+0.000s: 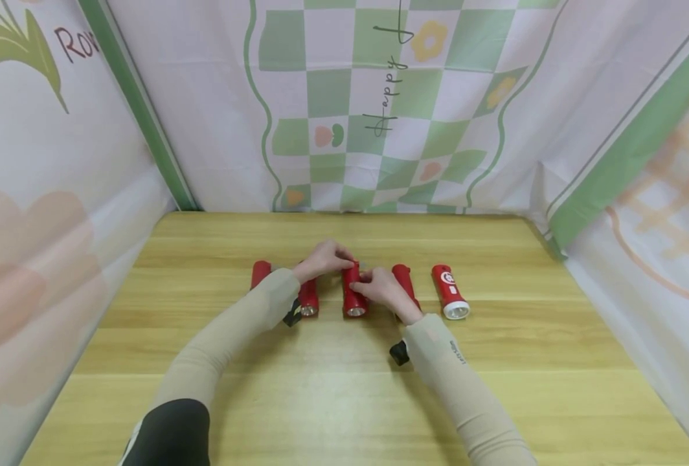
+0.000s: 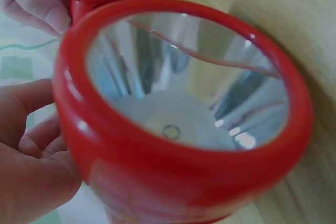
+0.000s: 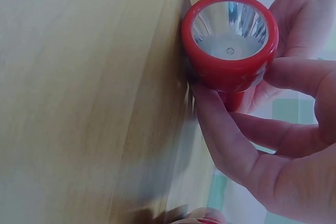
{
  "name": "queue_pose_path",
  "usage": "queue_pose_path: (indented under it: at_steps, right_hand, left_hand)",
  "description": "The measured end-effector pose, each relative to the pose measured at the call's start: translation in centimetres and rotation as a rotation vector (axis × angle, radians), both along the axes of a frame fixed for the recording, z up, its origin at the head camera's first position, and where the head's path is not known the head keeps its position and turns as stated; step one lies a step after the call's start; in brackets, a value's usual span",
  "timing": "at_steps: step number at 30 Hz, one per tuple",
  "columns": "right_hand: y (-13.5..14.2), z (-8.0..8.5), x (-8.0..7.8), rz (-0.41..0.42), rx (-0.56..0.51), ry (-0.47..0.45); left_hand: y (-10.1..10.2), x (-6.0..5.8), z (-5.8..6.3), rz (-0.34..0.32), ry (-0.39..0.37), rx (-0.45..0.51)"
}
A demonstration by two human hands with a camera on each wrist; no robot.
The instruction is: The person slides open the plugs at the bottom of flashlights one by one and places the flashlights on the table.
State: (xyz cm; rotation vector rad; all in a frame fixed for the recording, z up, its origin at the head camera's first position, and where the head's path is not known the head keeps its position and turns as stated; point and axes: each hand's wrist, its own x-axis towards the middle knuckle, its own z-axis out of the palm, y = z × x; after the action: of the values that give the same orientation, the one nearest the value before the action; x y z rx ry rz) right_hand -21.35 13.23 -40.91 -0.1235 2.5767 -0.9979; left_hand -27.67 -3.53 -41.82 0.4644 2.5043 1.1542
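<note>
In the head view a red flashlight [image 1: 354, 294] lies in the middle of a row, its clear lens end facing me. My left hand [image 1: 324, 259] pinches its far end. The right hand [image 1: 379, 287] holds the same flashlight by its sides; in the right wrist view, thumb and fingers [image 3: 223, 135] curve around it just behind the shiny reflector. Close beside it on the left is a second red flashlight [image 1: 308, 301], partly under my left wrist; its wide head [image 2: 199, 166] fills much of the left wrist view and hides part of the left hand.
Another red flashlight [image 1: 259, 273] lies at the row's left end, half covered by my sleeve. To the right are a red flashlight [image 1: 403, 278] beneath the right wrist and a red one with a white head [image 1: 449, 291]. Printed curtains [image 1: 379, 162] enclose the wooden table [image 1: 333, 401].
</note>
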Motion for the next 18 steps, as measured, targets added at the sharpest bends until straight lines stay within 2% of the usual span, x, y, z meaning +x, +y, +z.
queue_pose_path:
  at_steps: [18]
  right_hand:
    - [0.33,-0.14,0.28,-0.037,-0.025,-0.022]
  left_hand:
    - [0.25,0.21,-0.11,-0.005,0.021,-0.017]
